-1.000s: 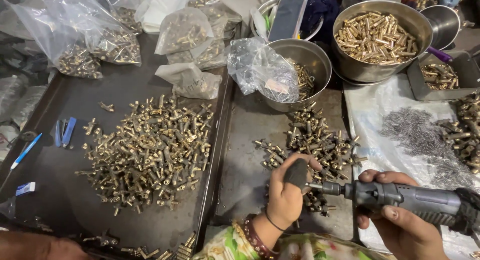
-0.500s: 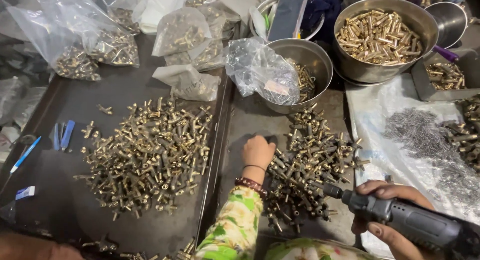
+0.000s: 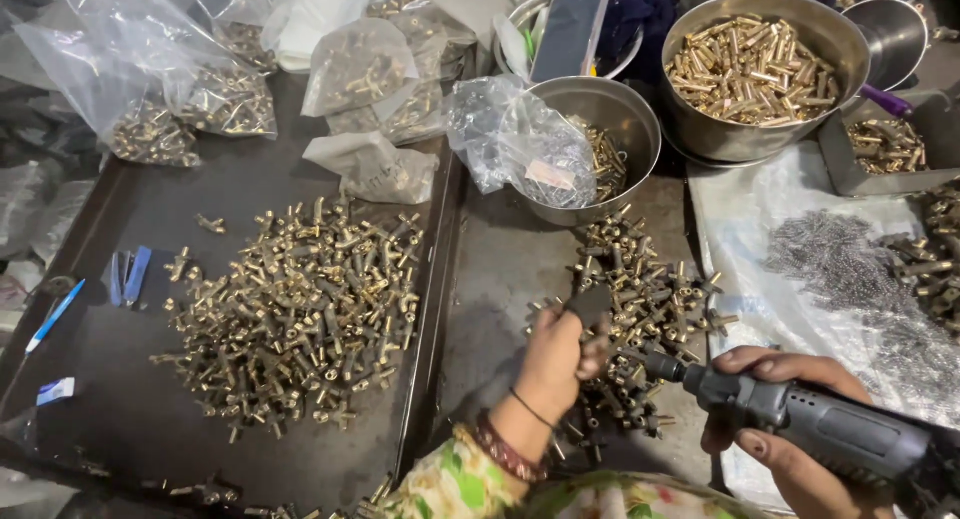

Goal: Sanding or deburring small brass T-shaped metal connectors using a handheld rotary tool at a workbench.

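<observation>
My left hand is closed around a small brass fitting with a dark end, held just over the right-hand pile of brass fittings. My right hand grips a grey electric screwdriver, whose tip points left toward the fitting and sits close beside my left fingers. Both hands hover above the dark metal tray at the lower middle of the view. A patterned sleeve and bangles cover my left wrist.
A bigger heap of brass fittings lies on the left tray. Steel bowls of brass parts stand behind, one with a plastic bag. Several clear bags of parts sit at the back left. Small grey screws lie on white plastic at right.
My left hand reached up into the right pile, then came back toward me with a fitting in its fingers. The screwdriver stayed low at the right, its tip now near the fitting.
</observation>
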